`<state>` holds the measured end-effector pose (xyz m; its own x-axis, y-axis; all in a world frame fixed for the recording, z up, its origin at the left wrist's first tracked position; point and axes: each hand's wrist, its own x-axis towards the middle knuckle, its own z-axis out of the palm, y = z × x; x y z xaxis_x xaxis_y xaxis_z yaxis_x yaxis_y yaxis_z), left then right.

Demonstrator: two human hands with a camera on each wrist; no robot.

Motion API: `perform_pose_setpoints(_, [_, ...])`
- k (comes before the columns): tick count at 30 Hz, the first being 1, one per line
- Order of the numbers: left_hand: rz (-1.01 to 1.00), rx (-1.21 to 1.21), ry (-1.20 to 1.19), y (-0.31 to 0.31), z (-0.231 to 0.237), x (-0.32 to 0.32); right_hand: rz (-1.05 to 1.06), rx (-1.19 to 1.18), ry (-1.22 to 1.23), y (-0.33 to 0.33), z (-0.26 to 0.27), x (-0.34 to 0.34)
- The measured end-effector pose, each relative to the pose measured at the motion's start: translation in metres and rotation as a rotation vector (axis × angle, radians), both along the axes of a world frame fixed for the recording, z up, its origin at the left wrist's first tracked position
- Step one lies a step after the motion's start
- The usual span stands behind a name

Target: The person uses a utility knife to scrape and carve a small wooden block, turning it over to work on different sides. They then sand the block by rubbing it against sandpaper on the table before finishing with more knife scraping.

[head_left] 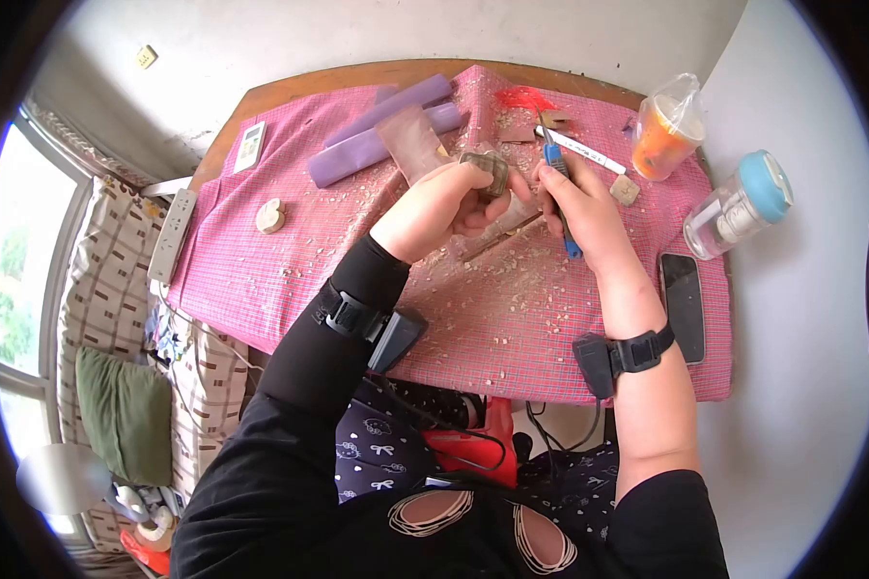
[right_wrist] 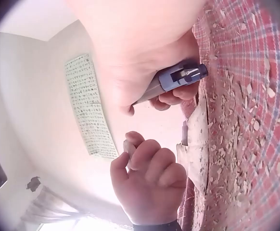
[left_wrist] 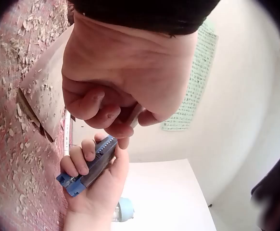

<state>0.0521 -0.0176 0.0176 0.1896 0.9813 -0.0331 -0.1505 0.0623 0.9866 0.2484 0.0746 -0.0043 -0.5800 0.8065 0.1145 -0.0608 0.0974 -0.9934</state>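
Note:
Over the middle of the table my left hand [head_left: 459, 203] has its fingers curled in, pinching a small piece [right_wrist: 126, 146] whose pale edge shows in the right wrist view. Most of that piece is hidden by the fingers, and I cannot tell its kind. A small brownish, square-patterned block [head_left: 486, 169] shows at the left thumb in the head view. Just to the right, my right hand [head_left: 584, 207] grips a blue utility knife [head_left: 552, 154], its tip pointing away from me. The knife's blue end [left_wrist: 73, 185] sticks out below the right fingers.
Wood shavings litter the pink checked cloth [head_left: 454, 338] around a flat board [head_left: 502, 236]. Purple rolls [head_left: 386, 140] lie at the back left, a white marker [head_left: 584, 151] behind the knife. A cup [head_left: 666, 135], bottle [head_left: 743, 203] and phone [head_left: 683, 304] line the right side.

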Motion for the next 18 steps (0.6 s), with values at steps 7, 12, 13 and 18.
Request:
perform_pose_setpoints(7, [0.003, -0.039, -0.148, -0.004, 0.004, 0.003, 0.02, 0.341, -0.274, 0.0, -0.002, 0.002])
perform_pose_setpoints(12, [0.099, -0.038, -0.058, 0.001, 0.002, 0.004, -0.338, 0.887, -0.677, 0.002, 0.005, 0.011])
perform_pose_setpoints(13, [0.162, -0.043, -0.01, 0.002, 0.0, 0.003, -0.321, 0.901, -0.698, 0.005, 0.002, 0.015])
perform_pose_setpoints(18, [0.114, 0.018, 0.137, 0.003, -0.003, -0.005, -0.38, 1.084, -0.505, 0.009, 0.005, 0.005])
